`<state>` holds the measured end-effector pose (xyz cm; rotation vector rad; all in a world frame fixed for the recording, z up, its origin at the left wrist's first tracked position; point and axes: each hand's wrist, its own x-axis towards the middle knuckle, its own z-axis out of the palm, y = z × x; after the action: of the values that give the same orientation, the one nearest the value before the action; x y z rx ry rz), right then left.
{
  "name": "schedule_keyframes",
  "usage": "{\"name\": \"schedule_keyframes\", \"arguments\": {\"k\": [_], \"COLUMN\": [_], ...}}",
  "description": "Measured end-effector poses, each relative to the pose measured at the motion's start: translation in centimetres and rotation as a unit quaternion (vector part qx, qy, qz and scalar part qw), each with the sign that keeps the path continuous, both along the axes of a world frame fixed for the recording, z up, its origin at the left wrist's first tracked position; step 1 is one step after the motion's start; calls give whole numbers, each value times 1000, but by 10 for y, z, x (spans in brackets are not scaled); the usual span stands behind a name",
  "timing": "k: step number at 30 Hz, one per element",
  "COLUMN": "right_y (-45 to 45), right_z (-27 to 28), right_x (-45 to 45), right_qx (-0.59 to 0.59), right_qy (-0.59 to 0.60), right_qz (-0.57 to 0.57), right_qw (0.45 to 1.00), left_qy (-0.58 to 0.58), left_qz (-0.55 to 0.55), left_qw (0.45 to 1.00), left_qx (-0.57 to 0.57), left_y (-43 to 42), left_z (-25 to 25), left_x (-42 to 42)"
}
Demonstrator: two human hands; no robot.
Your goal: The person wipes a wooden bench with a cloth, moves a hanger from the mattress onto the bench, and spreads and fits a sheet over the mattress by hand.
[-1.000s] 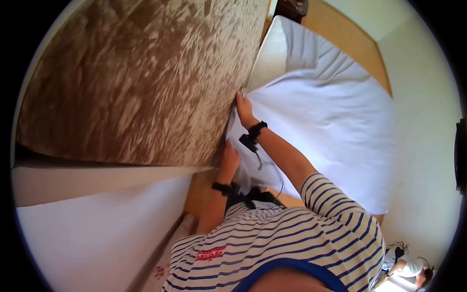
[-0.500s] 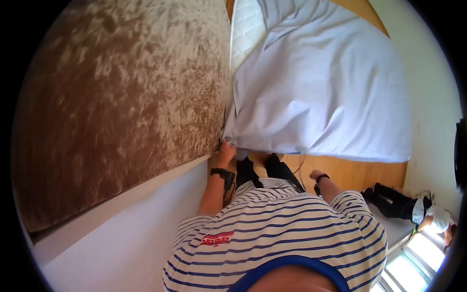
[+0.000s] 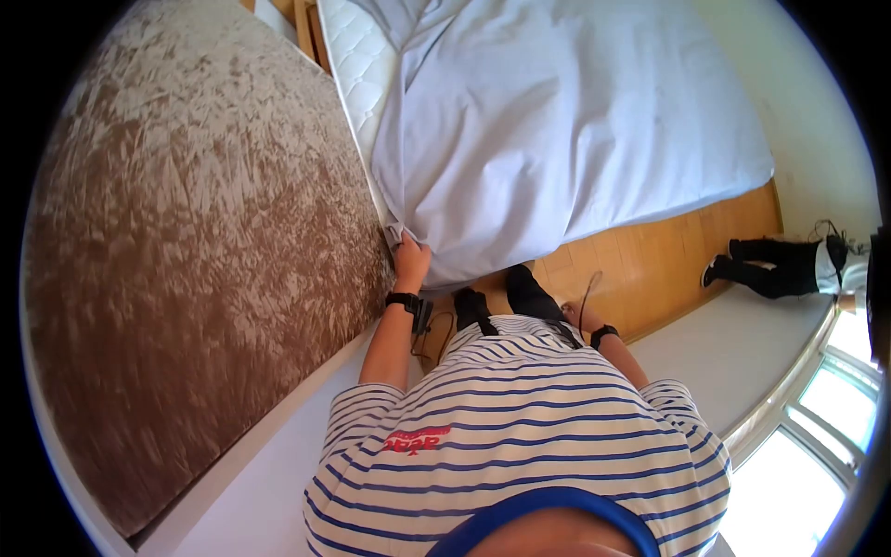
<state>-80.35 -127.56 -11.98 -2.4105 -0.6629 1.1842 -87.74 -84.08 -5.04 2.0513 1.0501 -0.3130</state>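
Note:
A pale grey-lavender sheet (image 3: 594, 121) covers most of a bed, with loose folds along it. At its near left corner my left hand (image 3: 411, 260) is closed on the edge of the sheet, close beside a brown crushed-velvet panel (image 3: 213, 213). White quilted mattress (image 3: 357, 70) shows along the left, where the sheet does not cover it. My right hand (image 3: 577, 316) hangs low by my right leg, apart from the bed. Its fingers are too small and partly hidden to read.
Wooden floor (image 3: 650, 265) runs between the bed and the white wall. Another person in black trousers (image 3: 775, 266) is at the right, near a bright window (image 3: 789, 483). Thin cords (image 3: 587, 297) hang near my legs. Wooden bed-frame parts (image 3: 311, 32) show at the top left.
My view has turned, so the bed sits farther left and more floor and window show. My left hand still grips the sheet corner. My right hand has come closer to my leg.

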Motion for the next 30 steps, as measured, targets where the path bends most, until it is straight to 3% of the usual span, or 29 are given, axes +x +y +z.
{"name": "schedule_keyframes", "arguments": {"k": [2,4,6,7,8,9,10,13,15,16,18,19,21,22,25,30], "right_y": [13,19,21,19,14,9,1,-11,-16,-16,-18,-21,1,4,22,-7], "right_z": [11,18,24,24,23,22,16,18,12,12,1,-7,33,35,78,73], "right_x": [4,10,15,15,16,19,18,14,5,2,-3,-10,-15,-21,-32,-63], "right_qx": [39,80,67,69,35,2,-11,-49,-31,-24,10,35,-20,-31,-69,-65], "right_qy": [1,-4,31,31,31,30,37,59,42,37,22,16,-45,-24,59,103], "right_qz": [-49,-95,-128,-135,-136,-137,-137,-160,-172,-153,-158,-181,-129,-140,-138,-268], "right_qw": [998,992,989,988,990,990,990,984,984,987,987,983,990,989,986,956], "left_qy": [29,136,149,128,17,-172,-349,-320,-304,-285,-244,-202,-45,52,226,340], "left_qz": [-58,-180,-183,-144,-13,176,349,366,507,517,477,427,236,105,-169,-432], "left_qw": [998,961,953,966,997,965,830,841,755,749,787,836,958,991,959,830], "left_qx": [20,160,188,173,79,-89,-259,-236,-285,-302,-305,-279,-155,-70,33,93], "left_y": [-1,-1,4,9,17,22,26,14,7,8,12,15,19,20,15,15], "left_z": [6,18,-3,-26,-78,-135,-187,-187,-135,-128,-139,-149,-169,-177,-191,-153], "left_x": [1,-5,-25,-34,-50,-64,-72,-58,-37,-32,-31,-29,-24,-23,-13,-8]}}
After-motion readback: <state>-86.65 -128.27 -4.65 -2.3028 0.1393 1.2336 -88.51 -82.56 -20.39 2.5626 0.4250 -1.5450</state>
